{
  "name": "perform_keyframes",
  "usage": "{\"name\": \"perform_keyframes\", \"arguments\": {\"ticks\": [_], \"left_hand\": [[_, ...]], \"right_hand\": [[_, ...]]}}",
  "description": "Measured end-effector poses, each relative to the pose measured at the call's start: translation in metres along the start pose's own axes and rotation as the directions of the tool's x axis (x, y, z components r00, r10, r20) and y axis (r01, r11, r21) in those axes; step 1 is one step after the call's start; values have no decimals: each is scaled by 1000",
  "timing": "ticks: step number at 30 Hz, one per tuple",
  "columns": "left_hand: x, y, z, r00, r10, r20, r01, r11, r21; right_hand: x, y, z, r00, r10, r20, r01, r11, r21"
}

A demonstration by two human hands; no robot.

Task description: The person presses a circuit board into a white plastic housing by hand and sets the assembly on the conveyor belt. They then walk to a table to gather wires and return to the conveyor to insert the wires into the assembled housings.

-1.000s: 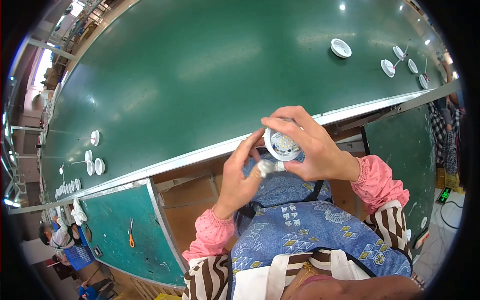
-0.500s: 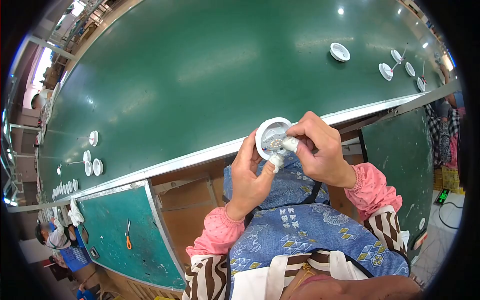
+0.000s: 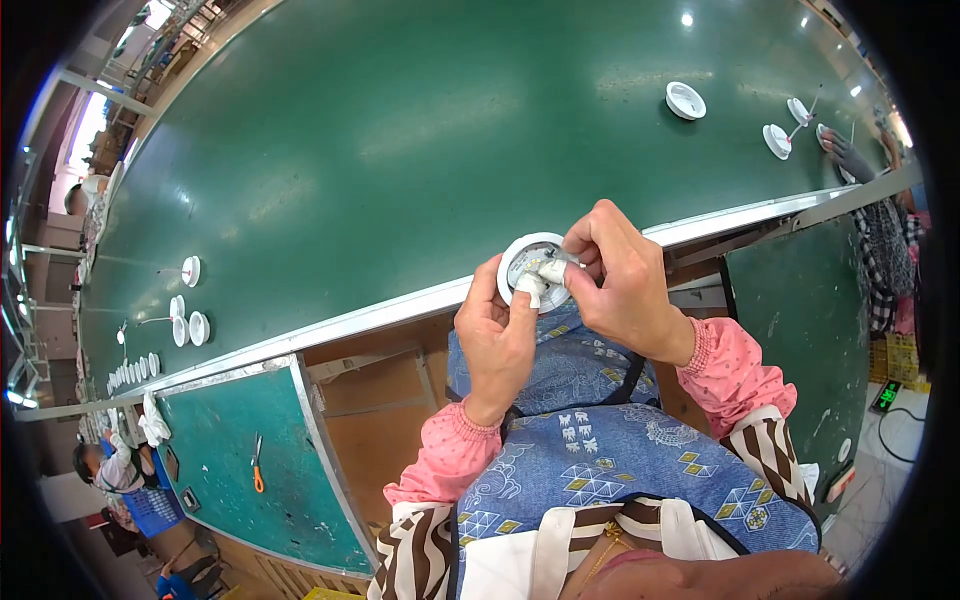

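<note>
A round white housing point(image 3: 512, 262) with a small board of light dots inside it is held over the table's front edge. My left hand point(image 3: 500, 330) grips its left and lower rim, with the white-covered thumb over the board. Closed in a pinch, my right hand point(image 3: 615, 280) is at the housing's right side, its white-covered thumb tip over the board. Whatever is between the right fingertips is too small to make out. White coverings wrap both thumbs.
White round housings lie on the green table point(image 3: 400, 150) at the left point(image 3: 199, 328) and right point(image 3: 685, 101). A co-worker's gloved hand point(image 3: 848, 155) is at the far right. Orange-handled scissors point(image 3: 258, 468) lie on a lower green surface at left.
The housing has tilted flatter, and its board now sits under both thumbs. My right hand has shifted slightly left and up. A co-worker's gloved hand has appeared at the right.
</note>
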State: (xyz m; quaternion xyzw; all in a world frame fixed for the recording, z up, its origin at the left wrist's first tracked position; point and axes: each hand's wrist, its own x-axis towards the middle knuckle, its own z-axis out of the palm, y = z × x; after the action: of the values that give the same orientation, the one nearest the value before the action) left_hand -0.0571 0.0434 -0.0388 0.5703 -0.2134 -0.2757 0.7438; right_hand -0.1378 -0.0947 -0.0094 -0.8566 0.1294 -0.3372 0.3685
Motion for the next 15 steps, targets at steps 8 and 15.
{"name": "perform_keyframes", "arguments": {"ticks": [8, 15], "left_hand": [[-1, -5, -1, 998, 50, -24, -50, 999, 12], [2, 11, -5, 997, -16, 72, 9, 995, 97]], "right_hand": [[6, -6, -6, 988, -2, 152, -10, 997, 76], [8, -9, -9, 975, -46, 216, 31, 997, 75]]}}
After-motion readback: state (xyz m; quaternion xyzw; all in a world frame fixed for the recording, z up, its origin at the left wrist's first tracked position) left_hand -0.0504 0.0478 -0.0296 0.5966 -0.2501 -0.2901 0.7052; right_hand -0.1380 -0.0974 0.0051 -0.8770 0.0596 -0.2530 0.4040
